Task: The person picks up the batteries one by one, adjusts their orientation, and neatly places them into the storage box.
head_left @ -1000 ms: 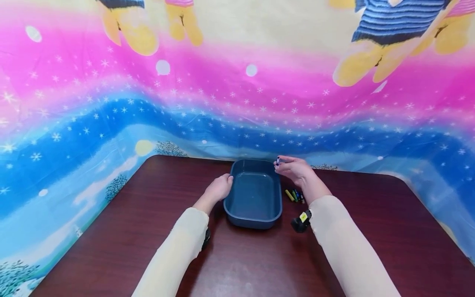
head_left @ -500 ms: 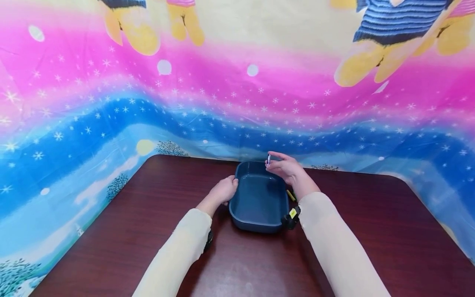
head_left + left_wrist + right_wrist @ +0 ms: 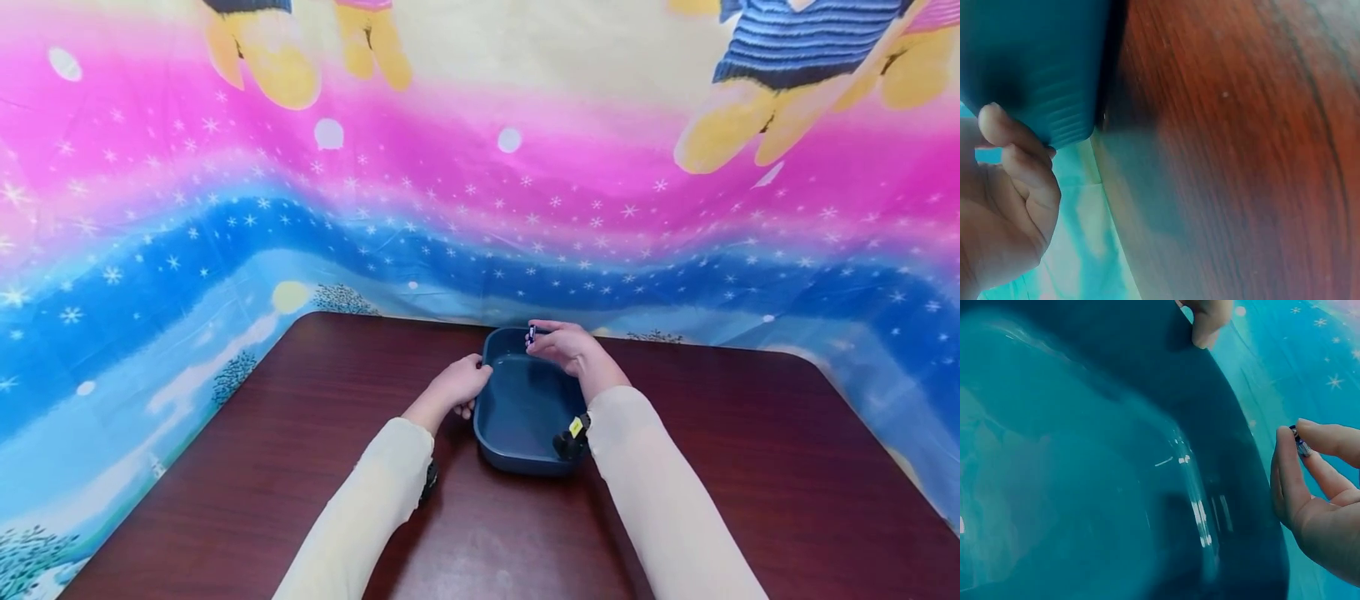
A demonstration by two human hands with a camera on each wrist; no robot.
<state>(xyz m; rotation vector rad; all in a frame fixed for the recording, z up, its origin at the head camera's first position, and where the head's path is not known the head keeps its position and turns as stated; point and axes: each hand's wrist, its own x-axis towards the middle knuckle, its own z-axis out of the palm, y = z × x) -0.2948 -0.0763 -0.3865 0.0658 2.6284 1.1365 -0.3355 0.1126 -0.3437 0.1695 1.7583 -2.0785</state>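
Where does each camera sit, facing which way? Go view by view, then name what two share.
Head: worn on the head, facing forward and down at the table, tub and cloth; left hand, right hand and sleeves show.
Left wrist: on the left wrist, facing the tub's outer side and the table; the left hand shows.
Right wrist: on the right wrist, facing into the tub; the right hand shows, plus part of the left.
Shared: head and right wrist both show the small object the right hand pinches.
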